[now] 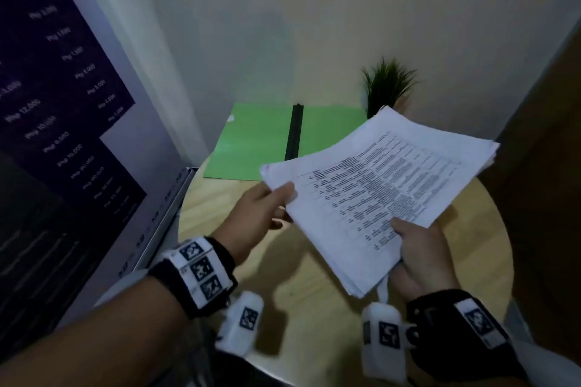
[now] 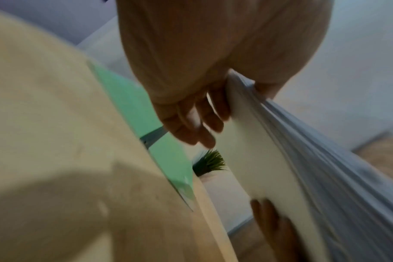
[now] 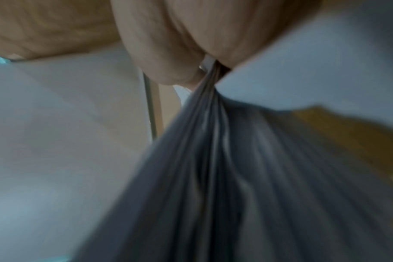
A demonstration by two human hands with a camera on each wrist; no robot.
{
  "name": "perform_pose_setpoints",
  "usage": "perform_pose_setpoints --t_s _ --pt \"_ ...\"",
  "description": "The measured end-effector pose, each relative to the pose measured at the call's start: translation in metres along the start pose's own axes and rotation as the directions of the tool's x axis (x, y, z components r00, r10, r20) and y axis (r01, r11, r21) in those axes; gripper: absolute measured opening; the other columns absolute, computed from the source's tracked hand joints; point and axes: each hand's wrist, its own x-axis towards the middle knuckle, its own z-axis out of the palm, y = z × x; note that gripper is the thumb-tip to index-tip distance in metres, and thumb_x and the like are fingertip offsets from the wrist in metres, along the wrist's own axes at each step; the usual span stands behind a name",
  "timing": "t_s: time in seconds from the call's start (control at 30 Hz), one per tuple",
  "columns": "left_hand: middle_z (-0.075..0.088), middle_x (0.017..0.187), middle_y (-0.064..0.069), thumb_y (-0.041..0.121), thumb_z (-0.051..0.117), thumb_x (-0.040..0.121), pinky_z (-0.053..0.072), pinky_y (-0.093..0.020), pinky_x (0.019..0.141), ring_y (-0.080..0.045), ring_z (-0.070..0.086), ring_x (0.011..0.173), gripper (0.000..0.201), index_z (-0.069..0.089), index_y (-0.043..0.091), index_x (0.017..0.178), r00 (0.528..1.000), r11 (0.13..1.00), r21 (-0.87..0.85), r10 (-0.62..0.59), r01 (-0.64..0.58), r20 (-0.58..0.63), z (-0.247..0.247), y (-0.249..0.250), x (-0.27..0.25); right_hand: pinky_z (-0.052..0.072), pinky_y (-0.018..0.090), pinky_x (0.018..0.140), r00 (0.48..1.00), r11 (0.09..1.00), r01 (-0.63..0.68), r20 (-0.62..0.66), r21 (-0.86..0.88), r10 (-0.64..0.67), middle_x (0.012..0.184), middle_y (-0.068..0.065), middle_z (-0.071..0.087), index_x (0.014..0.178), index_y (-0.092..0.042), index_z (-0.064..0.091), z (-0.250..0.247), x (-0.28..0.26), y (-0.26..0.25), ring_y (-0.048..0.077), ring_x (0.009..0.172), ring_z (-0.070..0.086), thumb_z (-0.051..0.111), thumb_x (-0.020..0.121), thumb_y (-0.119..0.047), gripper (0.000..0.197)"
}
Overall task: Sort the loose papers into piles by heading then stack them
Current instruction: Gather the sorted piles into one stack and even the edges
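Head view: round wooden table (image 1: 490,229); beige walls (image 1: 345,34)

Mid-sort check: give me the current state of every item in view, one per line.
paper stack: held above the table, tilted, printed side up
left hand: pinches the stack's left corner
right hand: grips the stack's near edge
green folder: lying flat on the table
round table: no sorted piles visible
potted plant: upright

A round wooden table (image 1: 239,198) carries an open green folder (image 1: 257,141) with a black spine strip (image 1: 294,132) down its middle. A small green plant (image 1: 388,82) stands just beyond the folder's far right corner. A dark price board (image 1: 63,104) stands at the left.
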Motion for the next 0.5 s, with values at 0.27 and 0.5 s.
perform_pose_setpoints --t_s 0.27,0.5 --pt "0.075 0.083 -0.002 0.033 0.062 0.096 0.054 -0.036 0.075 -0.021 0.071 0.08 0.019 0.068 0.016 0.087 0.987 0.761 0.632 0.159 -0.144 0.034 -0.027 0.072 0.107 0.063 0.046 0.076 0.999 0.998 0.037 0.006 -0.043 -0.037 0.126 0.007 0.073 0.139 -0.023 0.061 -0.039 0.024 -0.044 0.034 0.109 0.072 0.052 0.104 -0.005 0.041" --pt "0.072 0.105 0.0 0.035 0.057 0.097 0.055 -0.038 0.087 -0.022 0.064 0.092 0.021 0.07 0.021 0.103 0.97 0.204 0.951 -0.017 -0.234 0.242 -0.006 0.047 0.154 0.064 0.037 0.065 0.998 0.993 0.069 0.01 -0.093 -0.068 0.117 0.008 0.075 0.131 -0.02 0.063 -0.05 0.037 -0.043 0.029 0.09 0.077 0.05 0.102 0.003 0.039"
